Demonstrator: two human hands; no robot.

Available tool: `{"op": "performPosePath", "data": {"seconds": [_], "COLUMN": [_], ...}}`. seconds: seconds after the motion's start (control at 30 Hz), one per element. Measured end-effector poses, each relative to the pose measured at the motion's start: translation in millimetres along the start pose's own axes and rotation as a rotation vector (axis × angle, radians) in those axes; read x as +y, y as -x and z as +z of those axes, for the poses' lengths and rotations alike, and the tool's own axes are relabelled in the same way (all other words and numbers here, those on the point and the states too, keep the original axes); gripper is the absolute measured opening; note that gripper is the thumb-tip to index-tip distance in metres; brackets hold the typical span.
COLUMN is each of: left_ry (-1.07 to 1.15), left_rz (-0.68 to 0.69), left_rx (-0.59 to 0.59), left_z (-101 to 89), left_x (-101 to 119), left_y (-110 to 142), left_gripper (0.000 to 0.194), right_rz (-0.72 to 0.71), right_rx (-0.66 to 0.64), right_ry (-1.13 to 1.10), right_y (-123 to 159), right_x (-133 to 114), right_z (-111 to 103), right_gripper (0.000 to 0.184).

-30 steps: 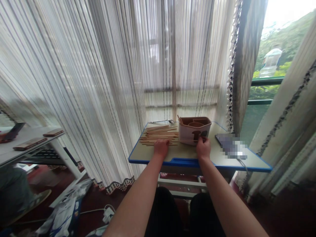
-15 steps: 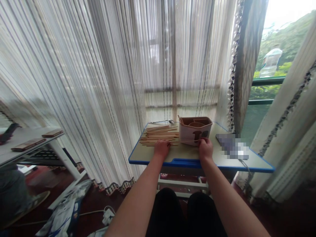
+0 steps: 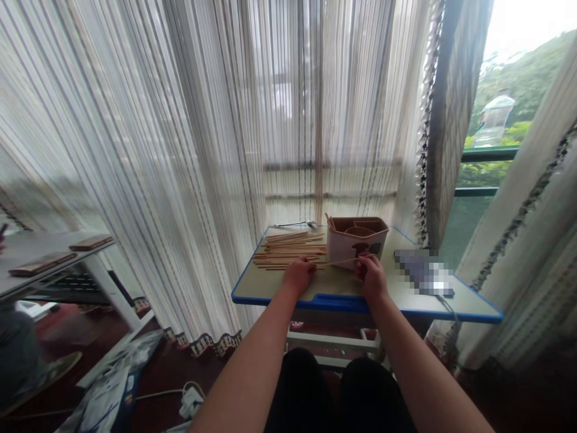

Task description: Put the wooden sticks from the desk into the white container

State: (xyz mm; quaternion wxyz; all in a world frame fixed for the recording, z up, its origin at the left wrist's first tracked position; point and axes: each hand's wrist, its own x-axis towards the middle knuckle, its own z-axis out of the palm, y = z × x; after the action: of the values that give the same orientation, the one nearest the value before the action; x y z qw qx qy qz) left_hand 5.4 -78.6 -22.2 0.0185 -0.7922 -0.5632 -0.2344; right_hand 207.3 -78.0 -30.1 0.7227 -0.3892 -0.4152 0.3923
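A thin wooden chopstick (image 3: 338,262) stretches between my hands in front of the utensil holder. My left hand (image 3: 301,273) is closed on its left end, at the near edge of the spread chopsticks (image 3: 291,248). The fingers of my right hand (image 3: 371,275) pinch its other end close to the holder's front. The utensil holder (image 3: 339,243) has a pale outside with dark printed shapes and a brown inside split into compartments. A few sticks lean in its left corner. Metal cutlery (image 3: 311,224) lies behind the chopsticks.
The small table (image 3: 265,290) has a blue rim. A blurred-out object (image 3: 424,273) with a cable sits on its right side. Curtains (image 3: 202,150) hang directly behind. Another table (image 3: 92,255) with brown flat boxes stands at the left, where part of a person shows.
The chopstick now shows clearly between both hands, raised at its right end. My right hand has shifted slightly left and turned. The view has tilted a little.
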Motion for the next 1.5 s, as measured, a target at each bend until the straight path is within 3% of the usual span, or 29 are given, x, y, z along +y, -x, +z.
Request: {"op": "performPosePath", "data": {"seconds": [0.1, 0.17, 0.37, 0.57, 0.8, 1.23, 1.5], "left_ry": [0.025, 0.033, 0.030, -0.007, -0.063, 0.024, 0.104], "left_rz": [0.018, 0.006, -0.054, -0.039, -0.014, -0.083, -0.073], "left_rx": [0.017, 0.017, -0.012, -0.048, -0.041, -0.030, 0.130], "left_z": [0.9, 0.0, -4.9, -10.3, -8.9, -14.6, -7.3], "left_x": [0.2, 1.2, 5.8, 11.4, 12.2, 16.8, 7.6], "left_y": [0.0, 0.4, 1.3, 4.2, 3.9, 6.4, 3.1], "left_gripper": [0.029, 0.029, 0.030, 0.031, 0.030, 0.022, 0.023], "right_rz": [-0.040, -0.114, -0.269, -0.327, -0.361, -0.358, -0.269], "right_rx": [-0.199, -0.252, -0.209, -0.231, -0.161, -0.181, -0.232], "right_ry": [0.153, 0.304, 0.594, 0.645, 0.708, 0.714, 0.848], "right_y": [5.7, 9.0, 14.4, 18.7, 21.0, 18.7, 9.4], "right_x": [1.0, 1.5, 0.4, -4.4, -10.5, -5.5, 7.7], "right_z": [8.9, 14.0, 17.2, 16.1, 14.1, 14.3, 12.1], "right_gripper": [0.026, 0.028, 0.037, 0.038, 0.035, 0.034, 0.028]}}
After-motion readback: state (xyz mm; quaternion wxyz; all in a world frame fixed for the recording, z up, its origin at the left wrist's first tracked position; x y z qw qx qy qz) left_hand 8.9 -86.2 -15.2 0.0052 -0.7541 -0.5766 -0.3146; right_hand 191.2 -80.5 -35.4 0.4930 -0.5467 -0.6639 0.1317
